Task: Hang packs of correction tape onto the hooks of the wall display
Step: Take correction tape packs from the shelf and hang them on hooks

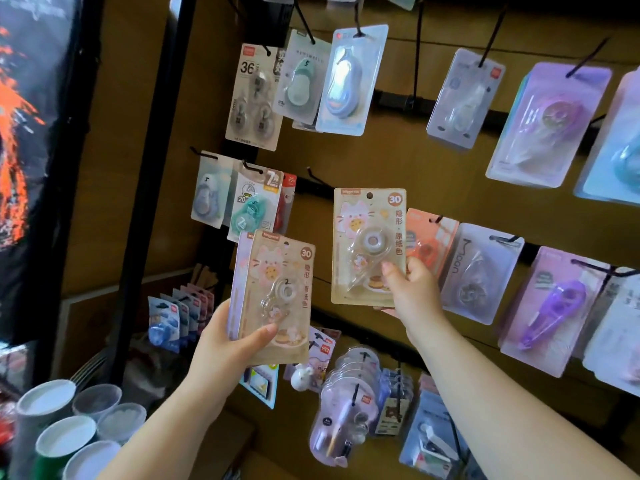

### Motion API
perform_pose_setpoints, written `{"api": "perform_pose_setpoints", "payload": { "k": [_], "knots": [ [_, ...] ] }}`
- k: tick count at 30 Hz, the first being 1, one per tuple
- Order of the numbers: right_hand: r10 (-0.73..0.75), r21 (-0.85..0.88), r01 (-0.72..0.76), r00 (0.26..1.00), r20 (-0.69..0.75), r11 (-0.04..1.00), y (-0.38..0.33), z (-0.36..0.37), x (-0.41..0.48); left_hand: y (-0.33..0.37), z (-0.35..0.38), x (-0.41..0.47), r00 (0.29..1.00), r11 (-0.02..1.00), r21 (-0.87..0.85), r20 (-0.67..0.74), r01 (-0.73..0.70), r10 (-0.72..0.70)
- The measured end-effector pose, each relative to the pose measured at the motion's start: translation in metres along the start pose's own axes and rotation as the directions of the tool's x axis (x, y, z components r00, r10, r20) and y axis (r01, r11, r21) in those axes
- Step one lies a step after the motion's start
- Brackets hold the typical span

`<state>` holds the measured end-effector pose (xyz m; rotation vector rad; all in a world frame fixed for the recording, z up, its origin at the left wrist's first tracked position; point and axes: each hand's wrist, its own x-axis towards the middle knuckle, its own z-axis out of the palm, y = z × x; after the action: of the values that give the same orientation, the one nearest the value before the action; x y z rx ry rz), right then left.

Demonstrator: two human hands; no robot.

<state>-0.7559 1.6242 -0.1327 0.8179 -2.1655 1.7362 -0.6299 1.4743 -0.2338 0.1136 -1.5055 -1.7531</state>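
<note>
My right hand point(410, 289) pinches the lower right corner of a beige cat-print correction tape pack point(369, 244) and holds it upright against the brown wall display. The pack's hang hole sits just right of a bare black hook point(317, 180). My left hand point(227, 344) grips a small stack of packs point(277, 292) from below, a matching beige cat-print pack in front and a pink-edged one behind. Both packs carry an orange "30" badge.
Other tape packs hang on hooks all around: an orange pack point(431, 240), a clear "moon" pack point(479, 268), a purple one point(550, 306), teal ones point(252, 202). A black frame post point(152, 188) stands at the left. Several paper cups point(65, 427) sit at the lower left.
</note>
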Motion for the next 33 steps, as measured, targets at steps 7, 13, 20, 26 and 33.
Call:
{"api": "perform_pose_setpoints", "payload": {
  "k": [7,13,20,26,33],
  "knots": [
    [-0.021,0.007,0.020,0.999,0.030,1.000,0.002,0.002,0.003,-0.011,-0.003,0.004,0.998,0.997,0.068,-0.052,0.028,-0.024],
    [0.008,0.056,-0.012,0.998,0.068,0.998,0.002,-0.001,0.005,-0.010,-0.005,0.005,0.996,0.999,0.035,-0.080,0.037,-0.034],
    [-0.003,0.046,-0.002,0.993,0.120,0.999,0.004,0.003,-0.005,-0.012,-0.011,0.005,0.997,1.000,0.029,-0.075,0.012,-0.010],
    [-0.046,0.052,0.041,0.993,0.106,0.998,-0.002,0.001,-0.007,-0.004,-0.009,0.006,0.997,0.999,0.040,-0.082,0.010,-0.006],
    [-0.001,0.069,-0.005,0.996,0.093,0.998,-0.007,0.004,-0.001,-0.004,-0.007,0.003,0.997,1.000,0.003,-0.076,0.015,-0.015]
  ]
}}
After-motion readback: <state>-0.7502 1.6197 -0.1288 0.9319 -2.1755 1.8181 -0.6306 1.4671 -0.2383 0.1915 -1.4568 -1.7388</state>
